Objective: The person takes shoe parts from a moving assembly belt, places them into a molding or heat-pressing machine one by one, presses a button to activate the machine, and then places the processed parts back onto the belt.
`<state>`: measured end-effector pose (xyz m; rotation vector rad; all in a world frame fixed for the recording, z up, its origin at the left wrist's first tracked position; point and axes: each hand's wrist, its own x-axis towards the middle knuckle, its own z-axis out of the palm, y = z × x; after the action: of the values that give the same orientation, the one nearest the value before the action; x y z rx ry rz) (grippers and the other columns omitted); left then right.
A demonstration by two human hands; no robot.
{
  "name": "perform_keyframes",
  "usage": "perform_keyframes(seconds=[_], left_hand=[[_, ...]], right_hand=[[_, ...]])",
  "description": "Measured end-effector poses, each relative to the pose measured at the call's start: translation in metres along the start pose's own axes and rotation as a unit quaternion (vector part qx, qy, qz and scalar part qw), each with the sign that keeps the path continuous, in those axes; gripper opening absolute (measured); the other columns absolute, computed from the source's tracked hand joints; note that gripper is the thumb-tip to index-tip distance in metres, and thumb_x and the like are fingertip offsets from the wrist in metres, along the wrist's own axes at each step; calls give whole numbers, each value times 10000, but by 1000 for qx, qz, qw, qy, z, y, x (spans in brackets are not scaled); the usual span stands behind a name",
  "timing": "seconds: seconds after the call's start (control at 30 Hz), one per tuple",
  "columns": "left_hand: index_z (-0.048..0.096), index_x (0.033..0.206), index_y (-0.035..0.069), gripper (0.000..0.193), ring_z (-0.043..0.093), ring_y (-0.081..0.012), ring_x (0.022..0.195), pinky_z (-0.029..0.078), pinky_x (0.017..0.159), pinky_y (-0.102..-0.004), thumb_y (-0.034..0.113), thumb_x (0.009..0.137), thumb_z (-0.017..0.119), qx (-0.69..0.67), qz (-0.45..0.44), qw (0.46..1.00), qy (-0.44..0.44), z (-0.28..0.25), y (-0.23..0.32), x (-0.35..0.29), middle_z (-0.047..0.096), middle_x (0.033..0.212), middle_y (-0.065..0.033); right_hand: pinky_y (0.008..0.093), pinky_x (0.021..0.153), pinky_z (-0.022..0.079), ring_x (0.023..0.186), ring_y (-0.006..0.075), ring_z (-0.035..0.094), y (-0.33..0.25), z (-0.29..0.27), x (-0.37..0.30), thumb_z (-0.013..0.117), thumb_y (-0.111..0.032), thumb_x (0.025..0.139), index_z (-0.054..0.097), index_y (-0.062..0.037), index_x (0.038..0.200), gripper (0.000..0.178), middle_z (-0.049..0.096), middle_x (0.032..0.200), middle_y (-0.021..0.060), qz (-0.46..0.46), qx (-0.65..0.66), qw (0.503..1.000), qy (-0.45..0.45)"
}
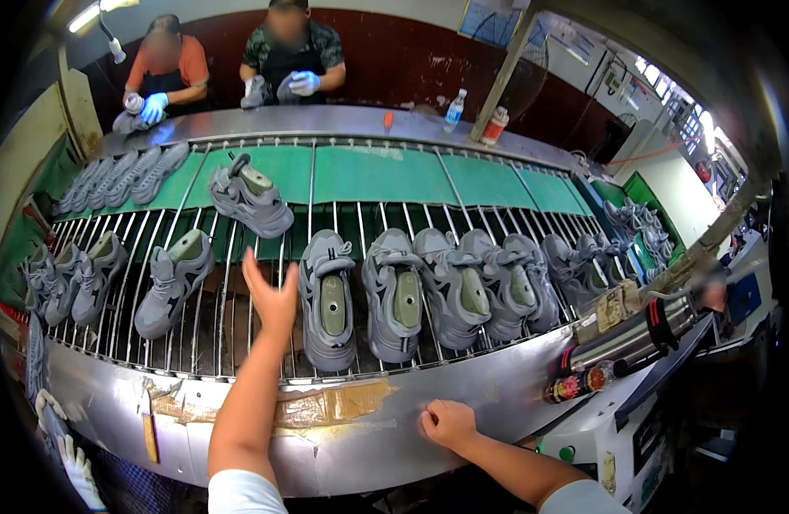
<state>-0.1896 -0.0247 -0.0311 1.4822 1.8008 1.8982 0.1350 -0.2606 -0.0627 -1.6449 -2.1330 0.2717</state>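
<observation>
My left hand (273,295) reaches over the metal rods with its fingers spread, holding nothing. Just beyond its fingertips a grey sneaker (253,204) with a green last inside lies tilted across the green belt's near edge, apart from the hand. Right of the hand stands another grey sneaker (328,300) on a green last, toe toward me. My right hand (450,424) is closed in a fist on the steel ledge (489,377), and nothing shows in it.
More grey sneakers (394,295) line the rods on both sides. Grey soles (159,171) lie on the green belt (369,180). A yellow-handled knife (149,433) and a steel flask (617,338) are on the near ledge. Two gloved people work across the line; another gloved hand (79,471) shows lower left.
</observation>
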Motion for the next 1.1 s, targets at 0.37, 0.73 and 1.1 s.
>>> perform_keyframes(seconds=[0.37,0.73,1.1], left_hand=[[291,1395,-19,1096,398,-386,1271,352,1048,-464,606,624,756,286,-180,931,135,140,-106,170,407,1369,-229],[386,1352,-53,835,516,-320,1160,385,994,-371,298,672,721,-13,-162,984,68,81,-126,179,521,1266,-204],[493,1259,23,608,492,-315,1213,391,1047,-460,331,747,603,-601,-410,686,-4,-86,-42,73,526,1304,-139]], right_hand=[[336,472,432,521,215,559,6,5,13,678,-179,685,537,-137,613,165,551,583,5,-12,17,1000,-10],[340,474,442,524,217,559,0,4,20,682,-177,685,536,-134,630,162,535,577,7,-14,31,999,-10],[380,480,450,528,259,572,-15,-2,7,661,-203,720,545,-125,663,151,563,579,33,8,43,999,29]])
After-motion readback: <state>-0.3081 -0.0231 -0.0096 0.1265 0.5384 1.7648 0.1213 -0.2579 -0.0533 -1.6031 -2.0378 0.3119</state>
